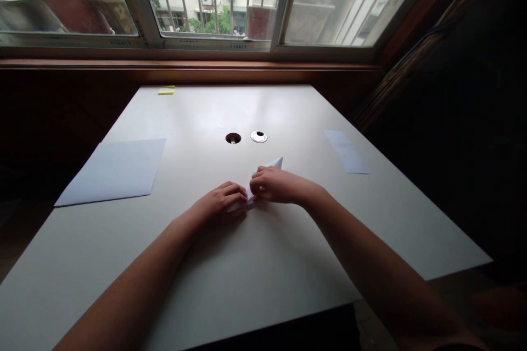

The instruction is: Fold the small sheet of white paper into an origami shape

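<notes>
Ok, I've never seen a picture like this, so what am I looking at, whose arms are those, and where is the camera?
There is no machine here. The two bare arms belong to one person, and the single picture comes from a camera worn on their head, looking forward and down. In front of them is a pale table below a window. Both hands meet on a folded white paper. The right hand pinches its edge. The left hand rests curled on its near end; whether it grips is unclear. To the left lies a flat paper sheet, to the right a narrow paper strip, and at the far edge a yellow note pad. Mid-table are a round hole and a round cap beside it.
</notes>
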Tool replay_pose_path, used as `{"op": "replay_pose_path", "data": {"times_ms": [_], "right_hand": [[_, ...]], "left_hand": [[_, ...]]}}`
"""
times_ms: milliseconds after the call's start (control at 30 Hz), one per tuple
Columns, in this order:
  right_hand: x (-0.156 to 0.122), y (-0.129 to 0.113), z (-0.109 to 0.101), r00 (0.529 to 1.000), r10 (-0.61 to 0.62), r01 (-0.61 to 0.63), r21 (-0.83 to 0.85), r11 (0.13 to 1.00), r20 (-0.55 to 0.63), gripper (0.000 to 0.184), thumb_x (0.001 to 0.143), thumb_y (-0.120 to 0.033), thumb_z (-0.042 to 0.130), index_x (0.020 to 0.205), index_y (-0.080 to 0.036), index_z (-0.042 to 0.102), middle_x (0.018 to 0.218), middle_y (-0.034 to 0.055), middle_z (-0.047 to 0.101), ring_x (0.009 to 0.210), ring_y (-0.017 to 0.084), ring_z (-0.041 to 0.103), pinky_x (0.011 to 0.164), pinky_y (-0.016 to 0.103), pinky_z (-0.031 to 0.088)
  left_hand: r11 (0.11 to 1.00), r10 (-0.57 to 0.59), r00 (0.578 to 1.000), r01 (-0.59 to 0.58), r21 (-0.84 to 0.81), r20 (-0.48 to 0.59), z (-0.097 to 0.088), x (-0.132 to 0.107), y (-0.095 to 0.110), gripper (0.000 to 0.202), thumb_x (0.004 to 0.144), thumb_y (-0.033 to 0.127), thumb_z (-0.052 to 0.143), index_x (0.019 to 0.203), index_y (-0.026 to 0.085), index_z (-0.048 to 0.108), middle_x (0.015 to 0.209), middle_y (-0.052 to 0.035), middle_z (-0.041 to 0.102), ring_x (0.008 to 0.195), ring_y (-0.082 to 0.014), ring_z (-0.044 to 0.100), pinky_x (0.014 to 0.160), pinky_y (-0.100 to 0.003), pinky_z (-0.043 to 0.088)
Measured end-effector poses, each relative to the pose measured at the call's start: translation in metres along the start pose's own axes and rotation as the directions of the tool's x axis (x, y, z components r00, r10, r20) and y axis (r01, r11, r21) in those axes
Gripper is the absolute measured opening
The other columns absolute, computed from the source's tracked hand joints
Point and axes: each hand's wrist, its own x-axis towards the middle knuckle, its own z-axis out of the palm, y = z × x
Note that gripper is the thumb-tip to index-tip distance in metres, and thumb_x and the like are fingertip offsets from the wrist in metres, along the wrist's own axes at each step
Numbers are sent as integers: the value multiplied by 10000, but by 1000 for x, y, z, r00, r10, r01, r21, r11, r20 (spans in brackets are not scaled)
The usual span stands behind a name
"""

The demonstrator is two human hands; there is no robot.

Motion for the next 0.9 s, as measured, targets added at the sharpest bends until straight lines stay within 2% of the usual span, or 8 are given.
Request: {"op": "replay_pose_path", "data": {"times_ms": [133, 267, 467, 633, 800, 900], "right_hand": [[6, 6, -3, 997, 28, -32, 56, 998, 72, 62, 845, -165, 651, 834, -196, 703, 835, 47, 714, 934, 217, 545, 782, 293, 389], [10, 7, -5, 994, 28, -33, 44, 998, 104, 59, 846, -176, 649, 823, -204, 696, 816, 39, 701, 928, 216, 554, 761, 284, 387], [14, -5, -7, 995, -23, 25, -19, 999, 101, 68, 863, -163, 624, 835, -188, 681, 843, 47, 682, 840, 185, 576, 724, 272, 372], [12, -8, -5, 997, -42, 45, -43, 998, 71, 68, 887, -183, 618, 843, -176, 669, 876, 58, 677, 848, 182, 576, 740, 276, 374], [10, -8, -3, 998, -42, 45, -60, 997, 51, 89, 874, -255, 656, 820, -188, 678, 868, 46, 651, 836, 181, 557, 718, 277, 353], [12, -8, -5, 997, -23, 27, -58, 998, 73, 102, 874, -244, 652, 799, -189, 693, 863, 46, 646, 826, 175, 550, 713, 274, 346]], "left_hand": [[1000, 10, 1000, -10, -9, -13, 1, -1, -1, 171, 909, 239, 594, 1078, 229, 620, 1158, -70, 643, 1117, -218, 580, 974, -354, 491], [1000, -29, 999, 29, 3, -35, 0, 1, 1, 171, 920, 294, 600, 1079, 240, 631, 1136, -63, 656, 1083, -218, 586, 958, -363, 491], [991, -122, 988, 126, 35, -92, 0, 3, 3, 101, 930, 282, 584, 981, 240, 661, 1034, -48, 672, 1000, -211, 583, 906, -363, 490], [985, -170, 978, 172, 3, -123, 1, 3, 2, 86, 918, 258, 595, 908, 236, 677, 970, -45, 674, 939, -205, 580, 867, -355, 493], [976, -218, 968, 216, -34, -125, 2, 3, 0, 90, 911, 251, 600, 889, 232, 686, 956, -45, 676, 933, -207, 576, 862, -356, 493], [971, -237, 965, 232, -53, -114, 2, 3, 0, 105, 918, 262, 591, 890, 230, 687, 969, -46, 675, 939, -209, 572, 874, -365, 491]]}}
